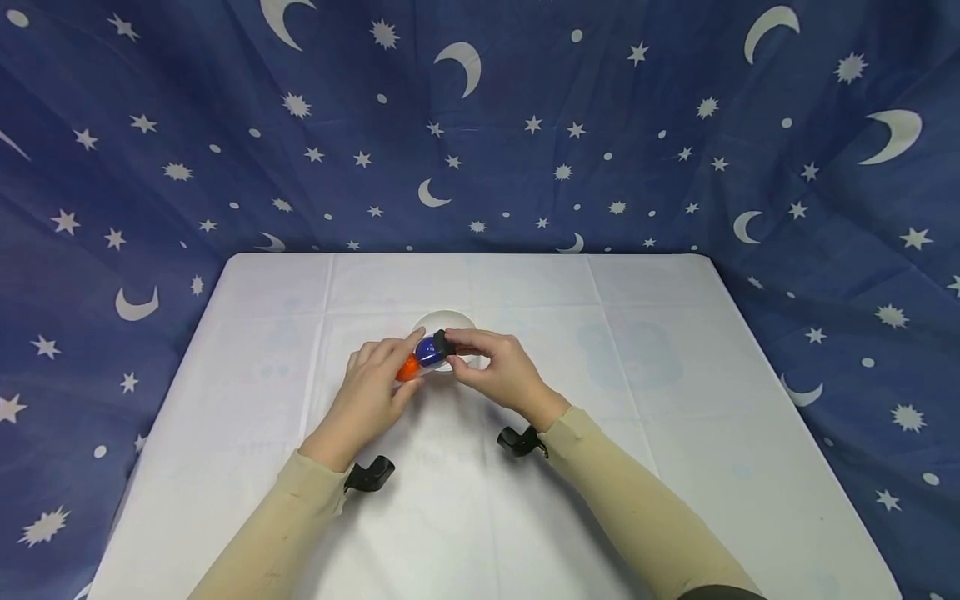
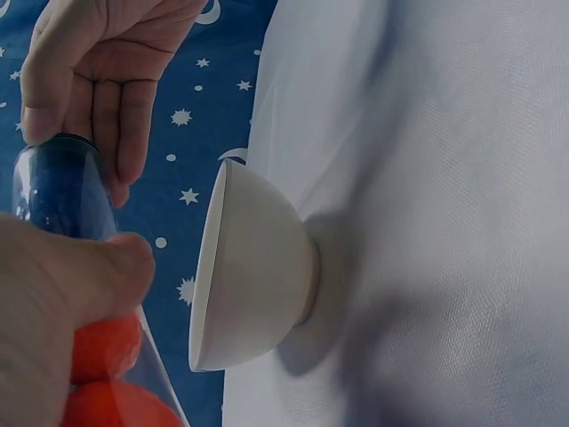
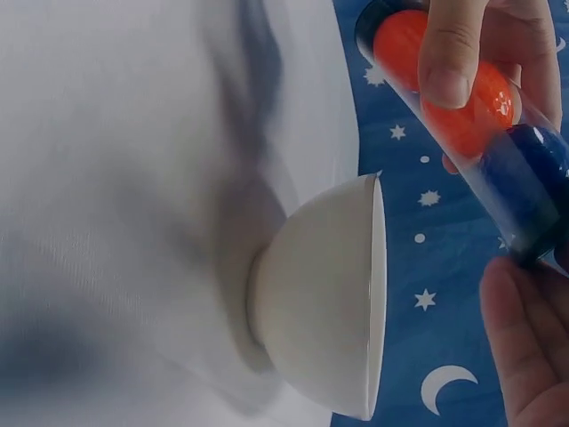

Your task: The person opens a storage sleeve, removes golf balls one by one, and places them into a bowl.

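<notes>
A clear tube [image 3: 498, 187] with dark end caps is held tilted above a white bowl [image 1: 444, 320]. Inside it sit orange balls [image 2: 105, 349] toward one end and a dark blue ball [image 1: 430, 351] toward the other. My left hand [image 1: 369, 390] grips the tube around its orange part, thumb laid along the side. With thumb and fingertips my right hand [image 1: 501, 367] pinches the black cap [image 1: 442, 340] beside the blue ball. Seen from both wrists, the bowl stands upright on the table just below the hands; its inside is hidden there.
A white cloth [image 1: 480, 500] with faint creases covers the table. Blue curtains [image 1: 510, 100] with moons and stars hang behind and along both sides. Small black wrist cameras [image 1: 371, 474] stick out under the sleeves, just over the cloth.
</notes>
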`<state>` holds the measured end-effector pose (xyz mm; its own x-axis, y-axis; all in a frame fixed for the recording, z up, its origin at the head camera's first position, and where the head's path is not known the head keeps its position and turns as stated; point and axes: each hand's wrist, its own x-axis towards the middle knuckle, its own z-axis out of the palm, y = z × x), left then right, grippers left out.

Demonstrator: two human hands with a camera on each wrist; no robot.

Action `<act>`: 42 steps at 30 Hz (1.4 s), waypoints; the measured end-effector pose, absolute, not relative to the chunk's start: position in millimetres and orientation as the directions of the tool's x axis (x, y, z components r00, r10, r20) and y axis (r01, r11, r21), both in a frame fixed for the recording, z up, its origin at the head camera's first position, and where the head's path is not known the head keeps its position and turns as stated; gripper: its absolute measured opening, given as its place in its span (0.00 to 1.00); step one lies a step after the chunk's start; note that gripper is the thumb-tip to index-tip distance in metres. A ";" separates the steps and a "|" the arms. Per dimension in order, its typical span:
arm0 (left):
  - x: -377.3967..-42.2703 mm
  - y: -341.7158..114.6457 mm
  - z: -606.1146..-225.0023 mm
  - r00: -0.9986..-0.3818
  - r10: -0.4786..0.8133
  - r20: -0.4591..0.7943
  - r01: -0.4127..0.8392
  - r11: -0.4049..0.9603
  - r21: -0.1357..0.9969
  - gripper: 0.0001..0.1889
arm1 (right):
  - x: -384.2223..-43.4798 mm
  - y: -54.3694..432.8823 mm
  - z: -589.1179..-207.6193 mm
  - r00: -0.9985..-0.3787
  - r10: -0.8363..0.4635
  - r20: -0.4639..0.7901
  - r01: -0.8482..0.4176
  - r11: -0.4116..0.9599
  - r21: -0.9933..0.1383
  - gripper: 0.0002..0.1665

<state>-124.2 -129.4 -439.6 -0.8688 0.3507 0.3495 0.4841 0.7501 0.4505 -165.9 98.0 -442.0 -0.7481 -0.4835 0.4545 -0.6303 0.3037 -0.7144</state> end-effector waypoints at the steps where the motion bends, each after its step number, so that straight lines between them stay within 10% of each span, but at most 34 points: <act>1: -124.1 -129.3 -440.3 -0.868 0.353 0.348 0.484 0.757 0.439 0.37 | -165.8 98.1 -442.0 -0.753 -0.493 0.437 -0.624 0.323 -0.711 0.22; 29: -120.7 -117.5 -449.8 -0.866 0.376 0.330 0.480 0.811 0.335 0.35 | -160.1 82.9 -440.2 -0.724 -0.600 0.341 -0.690 0.638 -0.341 0.33; 42: -122.4 -118.5 -451.3 -0.870 0.384 0.309 0.483 0.789 0.380 0.37 | -158.8 91.6 -443.3 -0.738 -0.582 0.340 -0.671 0.584 -0.457 0.34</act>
